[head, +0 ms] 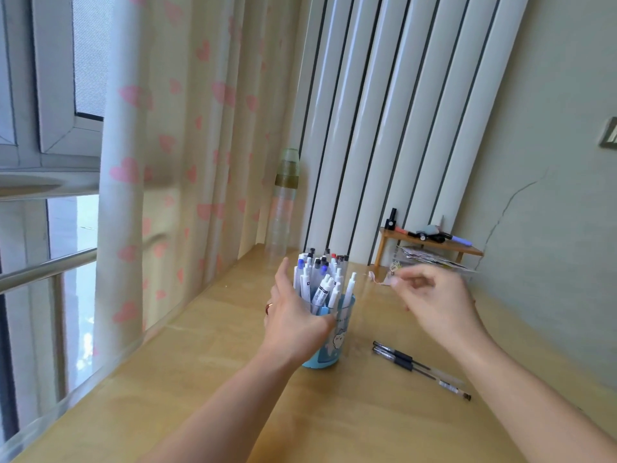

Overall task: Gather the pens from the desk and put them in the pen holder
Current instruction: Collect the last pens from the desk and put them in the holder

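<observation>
A light blue pen holder (337, 342) with a cloud print stands on the wooden desk (233, 396), packed with several white pens (325, 279). My left hand (293, 315) rests against the holder's left side with fingers spread, a ring on one finger. My right hand (434, 299) hovers to the right of the holder, fingers loosely curled, with nothing visible in it. Two clear pens with black grips (420, 369) lie side by side on the desk under my right forearm.
A clear bottle with an olive cap (283, 208) stands at the back by the heart-print curtain (167, 162). A small wooden shelf (430, 245) at the back right carries small items, with papers (427, 260) beneath it. White radiator tubes rise behind.
</observation>
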